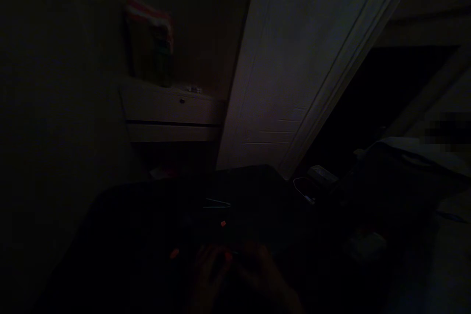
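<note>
Barely lit, the view shows the left hand (209,267) and the right hand (263,267) close together at six o'clock, over a dark surface that may be a desk (147,216). Between their fingertips sits a small dark item with an orange tip (228,256); whether either hand pinches it or only touches it, I cannot tell. Two more small orange pieces lie nearby, one (174,253) at nine o'clock from the hands, one (222,224) at twelve. Judging by its size, the item should be light and stiff, easily dropped, and best pinched by its dark body rather than the tip. A thin pale wire (217,202) lies farther up. At eleven o'clock a drawer unit (172,110) stands by a white door (294,68).
</note>
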Available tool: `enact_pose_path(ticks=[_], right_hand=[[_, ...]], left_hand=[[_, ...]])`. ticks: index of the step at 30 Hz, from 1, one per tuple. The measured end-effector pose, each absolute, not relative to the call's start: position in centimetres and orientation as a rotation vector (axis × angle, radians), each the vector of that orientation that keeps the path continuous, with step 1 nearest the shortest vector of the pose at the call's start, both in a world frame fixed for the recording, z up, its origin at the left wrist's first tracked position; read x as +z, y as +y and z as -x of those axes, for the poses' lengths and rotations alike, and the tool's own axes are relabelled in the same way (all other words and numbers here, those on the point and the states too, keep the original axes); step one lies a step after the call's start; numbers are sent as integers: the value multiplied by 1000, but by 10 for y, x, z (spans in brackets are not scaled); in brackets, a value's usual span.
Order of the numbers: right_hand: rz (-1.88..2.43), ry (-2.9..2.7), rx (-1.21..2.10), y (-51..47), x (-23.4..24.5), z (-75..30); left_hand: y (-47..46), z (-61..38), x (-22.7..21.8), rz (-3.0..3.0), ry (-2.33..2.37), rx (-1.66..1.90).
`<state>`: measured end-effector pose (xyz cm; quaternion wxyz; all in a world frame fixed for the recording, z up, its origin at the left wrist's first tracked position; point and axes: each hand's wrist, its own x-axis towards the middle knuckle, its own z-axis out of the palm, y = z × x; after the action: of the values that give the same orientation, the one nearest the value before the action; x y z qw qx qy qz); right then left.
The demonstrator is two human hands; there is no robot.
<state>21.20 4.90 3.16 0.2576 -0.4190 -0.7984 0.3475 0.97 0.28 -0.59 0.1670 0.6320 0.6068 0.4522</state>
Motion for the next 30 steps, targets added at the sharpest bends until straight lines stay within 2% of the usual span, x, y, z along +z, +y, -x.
enact_pose_path(ticks=[7,30], right_hand=[[1326,-1920,1052,57,32,-221],[1266,-1439,1104,0,25,-186]], left_hand=[[2,-14,-6,-1849,1785,1292],[3,-6,2,-1921,1671,1263]])
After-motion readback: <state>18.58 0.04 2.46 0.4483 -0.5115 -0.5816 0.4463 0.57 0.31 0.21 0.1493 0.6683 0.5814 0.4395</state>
